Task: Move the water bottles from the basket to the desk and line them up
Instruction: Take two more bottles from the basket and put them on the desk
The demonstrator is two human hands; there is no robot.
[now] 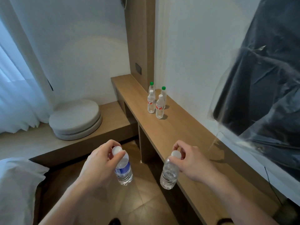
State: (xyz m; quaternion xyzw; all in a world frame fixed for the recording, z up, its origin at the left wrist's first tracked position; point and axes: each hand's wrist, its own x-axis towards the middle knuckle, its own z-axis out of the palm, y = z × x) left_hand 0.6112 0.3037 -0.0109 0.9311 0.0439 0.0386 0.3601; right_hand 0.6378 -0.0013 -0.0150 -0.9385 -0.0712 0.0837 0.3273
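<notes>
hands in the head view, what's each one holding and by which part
Left hand pinches a clear blue-labelled plastic bottle at its white cap; right hand pinches a clear unlabelled plastic bottle likewise.

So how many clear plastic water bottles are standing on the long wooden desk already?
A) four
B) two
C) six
A: four clear plastic water bottles stand close together on the long wooden desk, two with green caps behind two with white caps; the other two bottles are off the desk, held at the cap by the left hand and right hand.
</notes>
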